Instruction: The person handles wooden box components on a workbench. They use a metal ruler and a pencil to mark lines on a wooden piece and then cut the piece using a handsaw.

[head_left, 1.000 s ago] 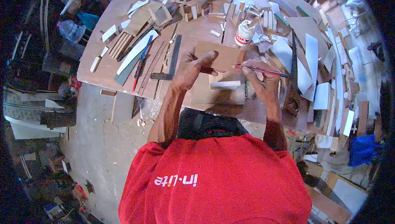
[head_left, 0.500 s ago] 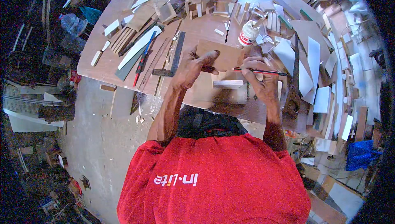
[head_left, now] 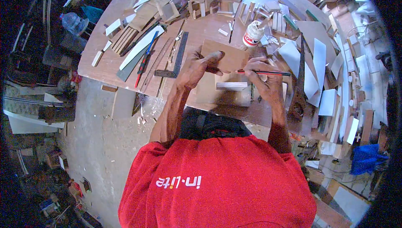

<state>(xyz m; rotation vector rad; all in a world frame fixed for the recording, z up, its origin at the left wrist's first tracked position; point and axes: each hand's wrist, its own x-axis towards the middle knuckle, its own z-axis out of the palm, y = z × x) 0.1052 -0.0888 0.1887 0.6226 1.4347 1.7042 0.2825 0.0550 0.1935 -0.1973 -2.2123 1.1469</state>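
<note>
My left hand (head_left: 194,69) grips a thin square brown wooden board (head_left: 231,57) by its left edge, thumb on top, and holds it tilted above the table. In my right hand (head_left: 263,79) is a red and black pencil (head_left: 274,73), pinched between the fingers. Its tip is at the board's lower right edge; whether it touches the wood I cannot tell. Below the board, a wooden block with a pale front edge (head_left: 231,85) rests on a flat light-brown panel (head_left: 234,99) near the table's front edge.
A white glue tub (head_left: 253,34) stands beyond my right hand. To the left lie a dark L-shaped square (head_left: 179,54) and a red, black and blue tool (head_left: 146,62). A handsaw (head_left: 298,96) lies at right. Wooden offcuts (head_left: 161,12) and small assembled frames (head_left: 203,2) crowd the table's far side.
</note>
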